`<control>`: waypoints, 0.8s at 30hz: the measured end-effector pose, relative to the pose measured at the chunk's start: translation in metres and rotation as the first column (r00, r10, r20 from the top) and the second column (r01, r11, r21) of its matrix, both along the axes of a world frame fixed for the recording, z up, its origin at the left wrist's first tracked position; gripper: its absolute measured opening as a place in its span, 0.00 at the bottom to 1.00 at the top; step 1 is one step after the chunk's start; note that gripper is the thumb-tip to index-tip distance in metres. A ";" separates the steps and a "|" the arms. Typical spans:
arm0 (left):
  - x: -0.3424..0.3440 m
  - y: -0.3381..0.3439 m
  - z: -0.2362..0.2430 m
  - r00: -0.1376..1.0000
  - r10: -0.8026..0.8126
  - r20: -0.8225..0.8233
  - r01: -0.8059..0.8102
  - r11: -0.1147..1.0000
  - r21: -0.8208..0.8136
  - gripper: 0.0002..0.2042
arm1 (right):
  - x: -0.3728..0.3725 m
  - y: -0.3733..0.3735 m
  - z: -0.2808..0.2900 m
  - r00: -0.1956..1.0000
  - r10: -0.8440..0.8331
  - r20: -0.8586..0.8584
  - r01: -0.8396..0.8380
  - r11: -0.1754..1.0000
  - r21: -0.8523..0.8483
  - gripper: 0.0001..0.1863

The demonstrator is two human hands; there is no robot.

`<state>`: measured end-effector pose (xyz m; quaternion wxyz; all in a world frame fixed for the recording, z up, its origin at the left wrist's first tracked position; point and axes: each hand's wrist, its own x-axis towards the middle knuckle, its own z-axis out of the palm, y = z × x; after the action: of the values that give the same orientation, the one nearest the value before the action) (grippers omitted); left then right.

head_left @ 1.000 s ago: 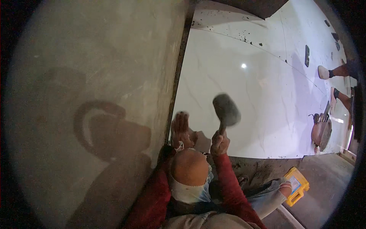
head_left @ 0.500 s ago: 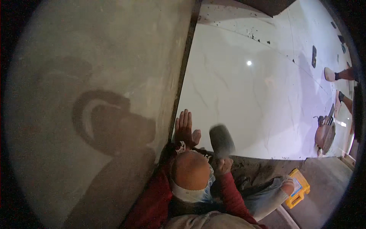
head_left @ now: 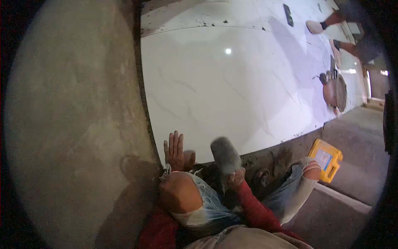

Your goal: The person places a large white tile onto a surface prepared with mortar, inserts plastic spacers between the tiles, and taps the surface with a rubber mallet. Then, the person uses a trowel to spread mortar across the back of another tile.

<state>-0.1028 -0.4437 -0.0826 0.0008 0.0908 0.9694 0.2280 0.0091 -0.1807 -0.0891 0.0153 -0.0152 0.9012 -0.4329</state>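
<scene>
My left hand lies flat, fingers together, on the near corner of a large glossy white tile with faint grey veins. My right hand, in a red sleeve, is shut on the handle of a grey rubber mallet. The mallet head is blurred and sits low over the tile's near edge, just right of my left hand. My bent knee in torn jeans rests on the dark mortar strip along that edge.
Bare grey cement floor lies left of the tile. A yellow box stands by my knee. A round pan with tools sits on the tile's right side. Another person's feet stand at the far right, near a small dark flat object.
The mallet has swung down from a raised position to just above the tile's near edge. My left hand has stayed flat on the tile corner.
</scene>
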 end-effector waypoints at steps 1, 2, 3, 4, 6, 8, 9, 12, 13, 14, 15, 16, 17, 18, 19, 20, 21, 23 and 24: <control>-0.005 0.001 -0.001 0.999 -0.038 -0.012 0.038 0.999 0.007 0.35 | -0.004 0.000 0.001 0.991 0.021 -0.130 -0.022 1.000 -0.008 0.21; -0.003 0.005 0.000 0.999 -0.031 0.043 0.032 0.999 -0.025 0.36 | -0.004 -0.006 0.003 0.981 -0.096 0.170 0.086 0.994 0.067 0.21; -0.005 0.007 -0.001 0.998 -0.058 0.039 0.058 0.998 -0.015 0.36 | -0.005 -0.011 0.005 0.867 -0.224 0.446 0.168 0.972 0.161 0.21; -0.003 0.010 -0.007 0.997 -0.071 0.036 0.072 0.997 -0.004 0.36 | -0.010 -0.011 0.017 0.813 -0.285 0.508 0.248 0.959 0.140 0.20; 0.000 0.001 -0.013 0.996 -0.070 0.060 0.074 0.994 -0.076 0.36 | -0.045 -0.020 0.051 0.910 -0.247 0.333 0.252 0.967 0.029 0.19; -0.001 0.000 -0.011 0.996 -0.086 0.020 0.088 0.992 -0.094 0.35 | -0.034 -0.021 0.051 0.953 -0.250 0.171 0.265 0.962 -0.071 0.18; -0.005 0.004 -0.011 0.995 -0.090 -0.042 0.086 0.992 -0.089 0.35 | -0.017 -0.016 0.023 0.930 -0.244 0.276 0.272 0.960 -0.066 0.18; -0.001 0.015 -0.014 0.989 -0.109 0.104 0.114 0.992 -0.044 0.35 | -0.007 -0.011 0.017 0.887 -0.261 0.381 0.290 0.957 -0.019 0.18; -0.003 0.009 -0.016 0.990 -0.075 0.116 0.084 0.994 -0.076 0.35 | -0.020 -0.017 0.026 0.903 -0.220 0.369 0.244 0.970 -0.019 0.19; -0.007 -0.001 -0.019 0.984 -0.138 0.111 0.150 0.982 -0.113 0.35 | -0.027 -0.019 0.041 0.969 -0.158 0.191 0.172 0.983 -0.062 0.18; 0.002 0.001 -0.021 0.980 -0.161 0.119 0.175 0.978 -0.116 0.35 | -0.020 -0.014 0.034 0.963 -0.180 0.199 0.197 0.978 -0.065 0.18; 0.001 0.017 -0.004 0.986 -0.131 0.100 0.141 0.985 -0.098 0.35 | -0.006 -0.008 0.028 0.957 -0.199 0.210 0.221 0.971 -0.089 0.18; -0.002 0.026 0.002 0.994 -0.082 0.075 0.088 0.993 -0.080 0.35 | -0.010 -0.005 0.032 0.956 -0.200 0.213 0.227 0.967 -0.115 0.18; -0.002 0.023 -0.007 0.993 -0.081 0.091 0.092 0.988 -0.125 0.34 | -0.011 -0.009 0.038 0.851 -0.241 0.467 0.165 0.966 0.198 0.20; 0.000 0.022 -0.008 0.989 -0.110 0.097 0.121 0.985 -0.125 0.34 | -0.015 -0.012 0.044 0.841 -0.265 0.472 0.192 0.961 0.198 0.20; -0.001 0.023 -0.010 0.996 -0.068 0.049 0.075 0.983 -0.169 0.33 | -0.022 -0.013 0.045 0.886 -0.242 0.394 0.223 0.970 0.094 0.20; -0.001 0.023 -0.015 1.000 -0.026 -0.002 0.025 0.978 -0.209 0.32 | -0.029 -0.011 0.046 0.924 -0.226 0.308 0.241 0.970 -0.012 0.20; 0.004 -0.011 -0.043 0.988 -0.058 -0.140 0.031 0.982 -0.189 0.32 | -0.033 -0.015 0.065 0.928 -0.189 0.322 0.231 0.968 -0.097 0.19; 0.002 0.015 -0.021 0.999 -0.045 -0.008 0.042 0.971 -0.235 0.33 | -0.024 -0.009 0.056 0.835 -0.289 0.468 0.337 0.941 -0.020 0.19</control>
<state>-0.1013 -0.4283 -0.1040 0.0101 0.1128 0.9873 0.1113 -0.0147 -0.1893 -0.0329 0.1556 0.2341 0.8390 -0.4658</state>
